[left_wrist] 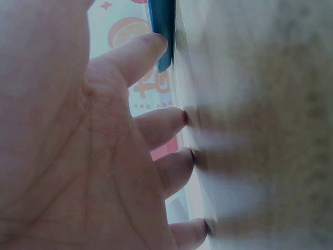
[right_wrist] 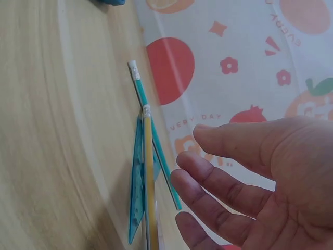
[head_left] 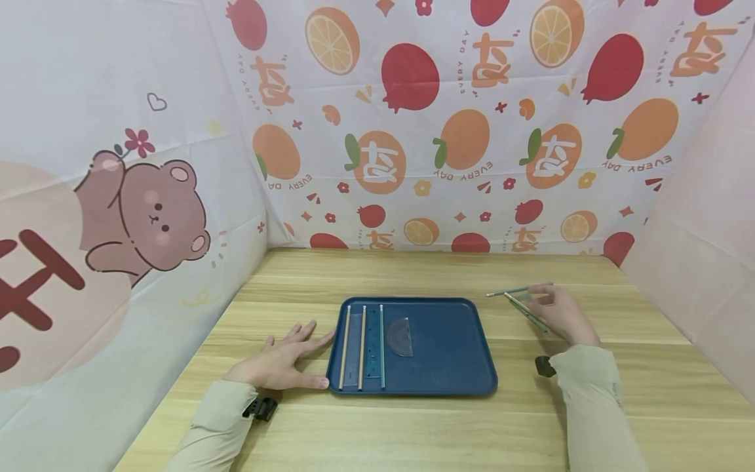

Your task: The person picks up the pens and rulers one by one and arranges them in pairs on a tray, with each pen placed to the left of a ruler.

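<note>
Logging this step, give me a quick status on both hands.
Left hand flat on table, thumb at tray edge. Right hand open over pencils and set square. Nothing blocking.

"EVERY DAY" is printed beside the oranges and pomegranates on the fruit-patterned backdrop [head_left: 472, 131] beyond both hands, with large stylised characters on the oranges, and a big red character marks the bear curtain [head_left: 88, 216] left of the left hand [head_left: 283, 360].
</note>
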Demonstrator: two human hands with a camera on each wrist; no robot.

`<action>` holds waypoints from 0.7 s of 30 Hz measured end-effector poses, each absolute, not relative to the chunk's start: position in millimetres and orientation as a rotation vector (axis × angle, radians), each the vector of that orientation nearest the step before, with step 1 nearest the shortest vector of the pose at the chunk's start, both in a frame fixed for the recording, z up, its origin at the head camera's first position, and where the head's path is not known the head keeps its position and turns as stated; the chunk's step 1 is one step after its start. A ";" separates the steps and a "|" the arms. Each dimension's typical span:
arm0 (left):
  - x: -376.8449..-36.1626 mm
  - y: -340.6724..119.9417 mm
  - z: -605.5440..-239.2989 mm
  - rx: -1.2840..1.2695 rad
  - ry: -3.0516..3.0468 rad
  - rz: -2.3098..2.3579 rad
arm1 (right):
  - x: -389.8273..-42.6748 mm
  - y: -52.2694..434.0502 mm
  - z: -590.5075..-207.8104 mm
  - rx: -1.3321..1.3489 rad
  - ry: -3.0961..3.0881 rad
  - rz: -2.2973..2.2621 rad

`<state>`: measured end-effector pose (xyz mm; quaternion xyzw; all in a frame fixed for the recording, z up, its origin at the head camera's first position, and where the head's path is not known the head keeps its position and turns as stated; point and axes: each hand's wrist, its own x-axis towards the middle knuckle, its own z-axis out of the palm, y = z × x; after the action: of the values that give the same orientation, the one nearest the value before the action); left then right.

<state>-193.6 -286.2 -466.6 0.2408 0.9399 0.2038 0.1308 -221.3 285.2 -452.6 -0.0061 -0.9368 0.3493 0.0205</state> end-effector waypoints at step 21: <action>-193.9 -286.1 -468.3 0.686 2.731 0.584 | -220.7 295.8 -461.4 -0.085 -2.923 1.081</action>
<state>-193.9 -286.1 -468.3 0.2365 0.9413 0.2013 0.1324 -220.7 295.8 -461.4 -0.0271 -0.9375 0.3468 0.0121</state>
